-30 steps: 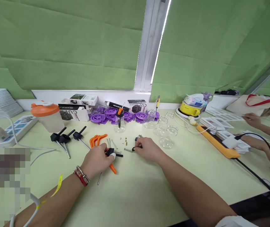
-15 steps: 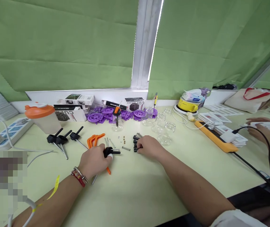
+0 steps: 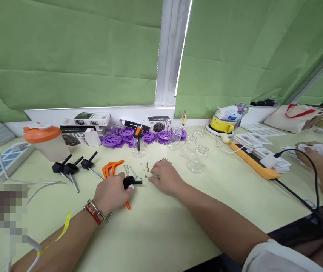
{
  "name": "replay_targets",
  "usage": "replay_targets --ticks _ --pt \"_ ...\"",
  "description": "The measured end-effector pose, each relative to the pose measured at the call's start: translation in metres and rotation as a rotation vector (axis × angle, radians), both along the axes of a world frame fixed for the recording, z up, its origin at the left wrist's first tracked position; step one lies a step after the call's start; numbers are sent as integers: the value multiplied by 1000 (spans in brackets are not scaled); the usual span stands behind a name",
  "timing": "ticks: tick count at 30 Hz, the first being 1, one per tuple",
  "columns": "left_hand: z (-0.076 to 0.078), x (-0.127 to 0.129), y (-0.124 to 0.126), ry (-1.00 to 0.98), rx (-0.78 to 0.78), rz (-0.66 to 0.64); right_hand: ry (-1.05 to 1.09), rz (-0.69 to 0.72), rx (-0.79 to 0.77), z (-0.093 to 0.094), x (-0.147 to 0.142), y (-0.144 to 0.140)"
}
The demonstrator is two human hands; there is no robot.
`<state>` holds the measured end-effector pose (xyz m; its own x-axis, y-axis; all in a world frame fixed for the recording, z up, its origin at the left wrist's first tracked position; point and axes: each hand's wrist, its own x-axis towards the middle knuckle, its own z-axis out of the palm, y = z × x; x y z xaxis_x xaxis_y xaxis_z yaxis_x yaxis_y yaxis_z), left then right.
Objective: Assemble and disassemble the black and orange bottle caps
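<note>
My left hand (image 3: 112, 193) rests on the pale green table (image 3: 161, 226) and grips a small black and orange clamp part (image 3: 131, 183), whose orange arm (image 3: 127, 205) pokes out below the fingers. My right hand (image 3: 165, 176) lies palm down just to its right. Its fingertips reach a small metal spring (image 3: 147, 176), and I cannot make out whether they pinch it. Thin metal rods (image 3: 129, 170) and tiny brass bits (image 3: 147, 165) lie just behind the two hands. Two orange clamp arms (image 3: 111, 166) sit behind my left hand.
Black-handled rods (image 3: 65, 168) lie at the left, with an orange-lidded shaker (image 3: 45, 142) behind them. Purple gears (image 3: 127, 136), boxes (image 3: 83, 132) and glass jars (image 3: 195, 155) line the back. At the right lies an orange power strip (image 3: 256, 163), and beyond it a co-worker's hands (image 3: 317, 158) work.
My right hand has slid left from the little black parts to the spring, and now covers those parts. My left hand has kept its hold on the clamp part. The camera has panned right.
</note>
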<state>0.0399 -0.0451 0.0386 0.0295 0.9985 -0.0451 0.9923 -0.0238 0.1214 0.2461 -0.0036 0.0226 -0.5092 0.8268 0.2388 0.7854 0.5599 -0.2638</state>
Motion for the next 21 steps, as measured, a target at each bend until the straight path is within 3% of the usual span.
replay_targets --ticks 4,8,14,18,21 --pt "1 0 1 -1 -9 -5 -132 95 69 -11 -18 2" --pt "0 -1 0 -1 -11 -10 -88 76 68 -13 -19 6" --pt "-3 -1 2 -10 -1 -15 434 -153 -123 -13 6 38" --pt "-3 -2 3 -26 -5 -14 726 -280 -215 -28 28 71" --pt "-3 -2 3 -24 -7 -15 862 -280 -273 -41 35 84"
